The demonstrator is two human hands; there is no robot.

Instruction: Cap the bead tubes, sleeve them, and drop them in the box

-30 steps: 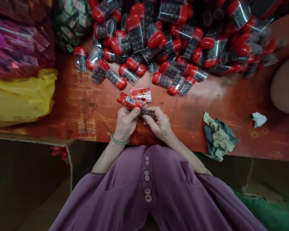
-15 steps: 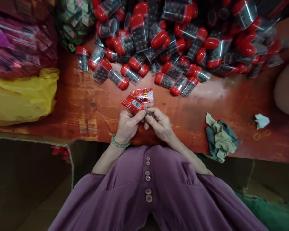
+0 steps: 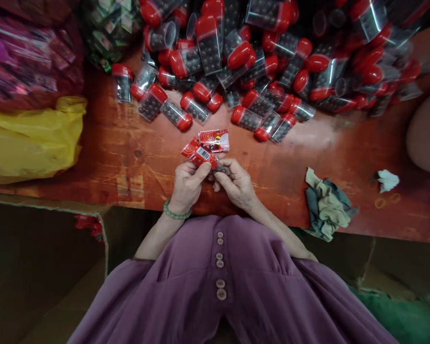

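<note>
In the head view, my left hand (image 3: 188,184) pinches a red printed packet (image 3: 199,154) with a white barcode label, thumb on top. My right hand (image 3: 237,182) grips the lower right end of the same packet, where dark contents show between the fingers. That end is partly hidden by the fingertips. Just beyond, a second red packet (image 3: 214,139) with a yellow and black picture lies by the first one; whether it rests on the table or is also held, I cannot tell. Both hands are above the table's near edge.
Clear containers with red caps and dark balls (image 3: 209,48) are heaped along the back of the wooden table (image 3: 157,157). A yellow bag (image 3: 32,143) lies left. At right are a crumpled cloth (image 3: 327,203), white tissue (image 3: 387,180) and rubber bands (image 3: 380,203). Below left stands a cardboard box (image 3: 105,243).
My hands stay on the packet. The left thumb has shifted slightly left, and a little more of the packet's dark end shows between the hands.
</note>
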